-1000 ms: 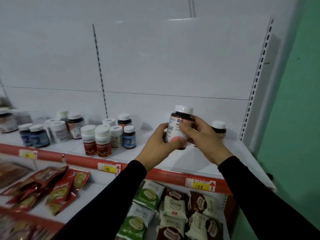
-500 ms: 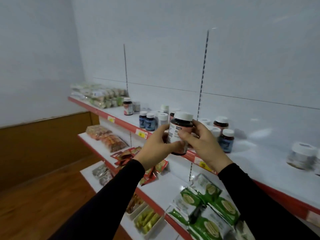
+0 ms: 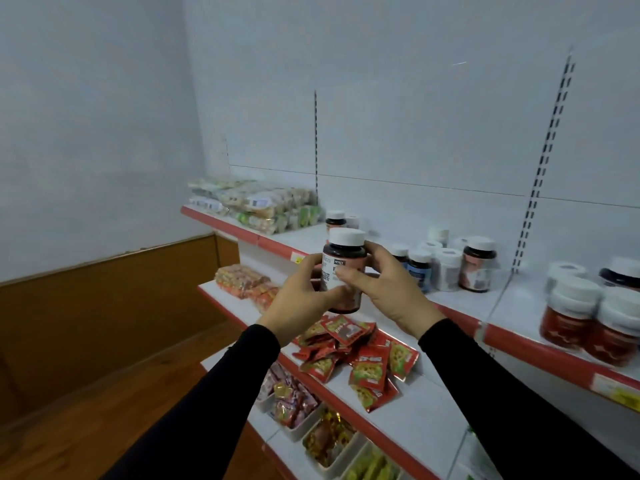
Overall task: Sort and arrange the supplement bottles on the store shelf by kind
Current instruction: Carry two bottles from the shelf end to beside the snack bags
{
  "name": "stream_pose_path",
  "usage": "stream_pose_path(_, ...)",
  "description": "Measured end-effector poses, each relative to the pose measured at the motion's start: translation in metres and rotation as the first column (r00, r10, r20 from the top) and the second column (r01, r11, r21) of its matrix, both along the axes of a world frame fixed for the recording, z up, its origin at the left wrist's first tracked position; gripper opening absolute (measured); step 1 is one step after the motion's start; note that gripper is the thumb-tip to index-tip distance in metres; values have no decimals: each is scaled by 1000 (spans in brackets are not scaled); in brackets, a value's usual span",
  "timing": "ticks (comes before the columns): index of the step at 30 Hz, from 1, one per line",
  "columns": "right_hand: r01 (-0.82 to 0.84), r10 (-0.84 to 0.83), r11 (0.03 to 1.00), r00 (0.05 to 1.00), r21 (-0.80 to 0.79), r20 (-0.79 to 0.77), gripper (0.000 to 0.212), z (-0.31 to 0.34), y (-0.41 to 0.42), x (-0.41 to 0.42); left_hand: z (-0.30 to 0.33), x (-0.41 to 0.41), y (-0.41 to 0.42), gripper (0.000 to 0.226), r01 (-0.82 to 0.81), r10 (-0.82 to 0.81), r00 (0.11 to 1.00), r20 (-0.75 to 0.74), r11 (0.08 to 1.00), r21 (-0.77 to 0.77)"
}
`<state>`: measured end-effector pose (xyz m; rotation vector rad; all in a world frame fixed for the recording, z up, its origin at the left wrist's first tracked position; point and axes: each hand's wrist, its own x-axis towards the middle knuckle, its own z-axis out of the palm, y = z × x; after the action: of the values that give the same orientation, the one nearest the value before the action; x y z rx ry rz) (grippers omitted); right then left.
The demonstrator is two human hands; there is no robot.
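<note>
Head view — bottle before shelf

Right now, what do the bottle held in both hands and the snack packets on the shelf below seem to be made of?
Held bottle: likely dark translucent plastic, perhaps glass; glossy body, matte white cap, paper-like label.
Red snack packets: probably plastic film or foil; shiny, creased, crimped edges.

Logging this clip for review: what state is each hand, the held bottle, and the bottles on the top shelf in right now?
Left hand: grips the held bottle from the left.
Right hand: grips it from the right, thumb across the label.
Held bottle: upright, white cap on, in the air before the shelf.
Pink-label bottle: standing on the top shelf, capped.
Blue bottles: standing, capped.
Red bottles: standing at the shelf edge, blurred.
</note>
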<state>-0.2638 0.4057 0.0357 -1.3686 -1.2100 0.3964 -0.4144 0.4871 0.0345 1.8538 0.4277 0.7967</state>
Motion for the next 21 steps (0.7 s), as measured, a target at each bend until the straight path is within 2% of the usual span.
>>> stream_pose_path(6, 46, -46, 999, 999, 17, 6, 60, -4, 93, 21, -5, 28, 98, 54, 15, -13, 999, -47, 998, 58)
stream_pose_path(10, 148, -148, 988, 989, 41, 18, 52, -8, 149, 58, -5, 63, 170, 64, 66, -57, 989, -133, 996, 65)
stream_pose_path(13, 250, -250, 967, 968, 51, 2, 56, -12, 181, 88, -9, 93, 224, 61, -13, 31, 983, -183, 995, 98)
stream_pose_path(15, 320, -319, 946, 947, 59, -27, 51, -13, 196, 104, -11, 117, 256, 60, -61, 81, 978, -192, 992, 108)
stream_pose_path(17, 393, -391, 918, 919, 54, -48, 49, -16, 207, 116, -16, 142, 280, 68, -64, 91, 970, -225, 990, 123)
stream_pose_path(19, 456, -454, 889, 890, 50, -49, 54, -18, 217, 126, -19, 168, 302, 76, -61, 82, 974, -210, 992, 108)
stream_pose_path(21, 514, -513, 857, 858, 34, -34, 58, -21, 225, 134, -21, 193, 319, 71, -54, 68, 984, -162, 995, 89)
